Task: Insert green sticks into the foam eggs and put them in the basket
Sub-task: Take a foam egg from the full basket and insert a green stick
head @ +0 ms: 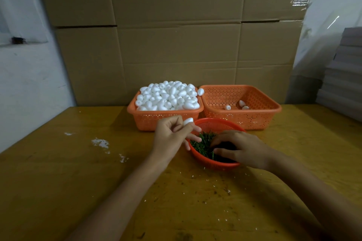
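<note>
Left hand pinches one foam egg at its fingertips; right hand digs curled fingers into green sticks in the round red basket beneath it, can't tell if gripping. Risk: raking up several sticks, tipping that basket, or the light pinch dropping the egg. Beyond the hands, two orange baskets: heaped egg basket uncountable, finished basket holds three.

The yellow-brown wooden tabletop is worn and stained. At 12 o'clock, by its far edge, stands a square orange basket heaped with foam eggs. A second orange basket stands at its 3 o'clock side, their rims touching. A round red basket sits just at 6 o'clock of where the two meet. White crumbs lie at 9 o'clock of it, and small dark specks at its 6 o'clock.
</note>
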Motion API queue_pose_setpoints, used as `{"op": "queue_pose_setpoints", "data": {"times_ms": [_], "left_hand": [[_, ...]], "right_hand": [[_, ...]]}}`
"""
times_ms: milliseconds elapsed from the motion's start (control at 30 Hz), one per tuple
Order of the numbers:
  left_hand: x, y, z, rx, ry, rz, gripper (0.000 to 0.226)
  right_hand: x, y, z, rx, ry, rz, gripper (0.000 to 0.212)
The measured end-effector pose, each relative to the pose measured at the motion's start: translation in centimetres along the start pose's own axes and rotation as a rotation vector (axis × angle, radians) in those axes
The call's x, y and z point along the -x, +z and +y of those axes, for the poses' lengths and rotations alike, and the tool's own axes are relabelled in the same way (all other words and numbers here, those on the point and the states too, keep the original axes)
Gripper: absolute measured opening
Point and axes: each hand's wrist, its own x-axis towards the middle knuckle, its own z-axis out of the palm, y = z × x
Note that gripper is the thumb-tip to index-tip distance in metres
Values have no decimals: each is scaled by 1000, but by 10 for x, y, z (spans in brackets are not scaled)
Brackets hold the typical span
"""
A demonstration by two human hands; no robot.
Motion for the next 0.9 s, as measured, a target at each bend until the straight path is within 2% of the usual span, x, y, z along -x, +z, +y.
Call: {"op": "queue_pose_setpoints", "data": {"times_ms": [200,267,433,567,900], "left_hand": [[3,4,4,57,27,-154,32],[3,6,6,71,28,-153,23],[3,8,11,58,1,-130,23],[3,9,7,77,-18,-125,23],[1,8,-6,245,-69,-110,30]], "right_hand": [[2,1,-2,-79,-39,72,9],[3,2,-3,-90,-41,95,7],[5,3,-3,-113,-38,130,2],[5,7,-3,-41,-32,146,19],[4,12,1,19,-61,148,19]]}}
